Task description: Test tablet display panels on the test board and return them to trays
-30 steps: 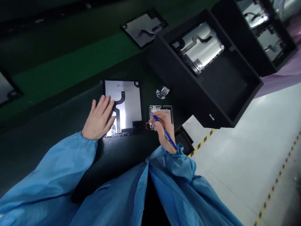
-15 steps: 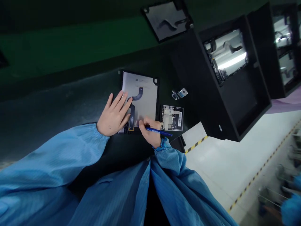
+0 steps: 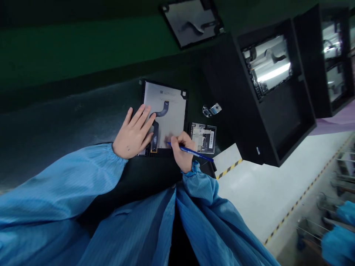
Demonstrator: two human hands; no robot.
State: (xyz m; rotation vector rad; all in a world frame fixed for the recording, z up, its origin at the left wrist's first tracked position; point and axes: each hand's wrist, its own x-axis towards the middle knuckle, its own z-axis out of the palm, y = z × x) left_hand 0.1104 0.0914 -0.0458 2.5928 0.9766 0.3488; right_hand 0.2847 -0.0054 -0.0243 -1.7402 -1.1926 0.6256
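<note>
A tablet back panel with a grey face, black frame and a dark flex cable lies on the dark work surface. My left hand rests flat on its left side, fingers stretched out. My right hand is closed round a blue pen, whose tip touches the panel's lower right area. Right of the panel lies a small black circuit board. A small shiny metal clip sits above the board.
A green conveyor belt runs behind, carrying another panel. Black bins at the right hold more panels. White floor with yellow-black tape lies below. Another person's blue sleeve shows at the bottom right.
My right hand moved left from the small circuit board onto the panel's lower part with the pen. The left hand stayed on the panel. The view swung right.
</note>
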